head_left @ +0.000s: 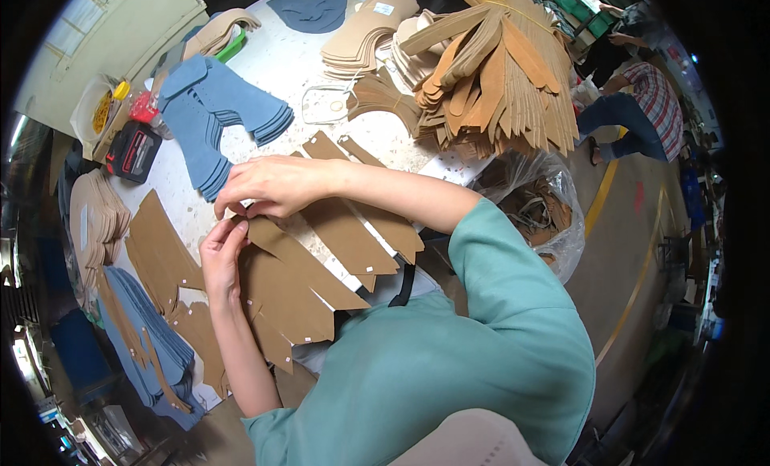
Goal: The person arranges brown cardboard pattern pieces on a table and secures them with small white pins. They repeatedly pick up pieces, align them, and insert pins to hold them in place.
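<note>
Over the near left part of the table, my left hand (222,257) and my right hand (277,185) meet at the far end of a brown leather piece (281,261). Thumb and fingers of both hands pinch its edge, the fingertips nearly touching. The exact spot between them is partly hidden by my right fingers. Beneath my right forearm lie more flat brown pieces (353,237), fanned out and overlapping, with small white marks at their near ends. Other brown pieces (160,245) rest left of my left hand.
Blue cut pieces (216,105) lie stacked beyond my hands. A large bundle of tan strips (497,73) stands far right, near beige stacks (361,37). A black and red battery pack (134,151) sits at the left edge. A plastic bag of scraps (533,205) hangs right; another person (642,109) sits beyond.
</note>
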Available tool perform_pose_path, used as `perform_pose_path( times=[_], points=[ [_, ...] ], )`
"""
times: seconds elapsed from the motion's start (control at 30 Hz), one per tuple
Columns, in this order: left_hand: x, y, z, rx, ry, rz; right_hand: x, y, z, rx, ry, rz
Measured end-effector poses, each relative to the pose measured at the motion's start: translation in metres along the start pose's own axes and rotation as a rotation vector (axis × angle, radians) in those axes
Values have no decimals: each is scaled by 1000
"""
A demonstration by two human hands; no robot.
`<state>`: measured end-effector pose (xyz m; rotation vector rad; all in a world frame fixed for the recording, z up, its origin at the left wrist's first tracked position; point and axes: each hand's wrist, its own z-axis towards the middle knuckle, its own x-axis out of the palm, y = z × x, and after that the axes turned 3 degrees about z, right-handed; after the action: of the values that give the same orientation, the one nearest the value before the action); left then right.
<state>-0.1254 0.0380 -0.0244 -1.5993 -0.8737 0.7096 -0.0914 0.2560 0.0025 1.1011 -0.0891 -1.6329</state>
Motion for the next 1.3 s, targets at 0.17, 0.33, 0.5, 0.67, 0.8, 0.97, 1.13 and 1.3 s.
perform_pose_path(
  times=[0.17,0.33,0.5,0.67,0.8,0.97,1.13,1.3],
  points=[
    [0,6,1,20,39,18,-1,-3,0,25,54,57],
    [-2,11,2,41,49,78,-1,-4,-2,64,96,108],
    [0,14,2,48,48,100,-2,-6,-3,91,95,148],
    [3,13,2,16,27,80,1,-7,-2,52,66,89],
    [6,12,1,29,34,89,1,-8,-3,53,74,56],
    [9,12,0,76,15,48,4,-3,-5,52,84,-5],
    [10,6,0,39,4,22,0,6,1,103,9,-16],
    [13,-1,-3,-9,-34,-37,-2,7,3,72,-10,-35]
  ],
)
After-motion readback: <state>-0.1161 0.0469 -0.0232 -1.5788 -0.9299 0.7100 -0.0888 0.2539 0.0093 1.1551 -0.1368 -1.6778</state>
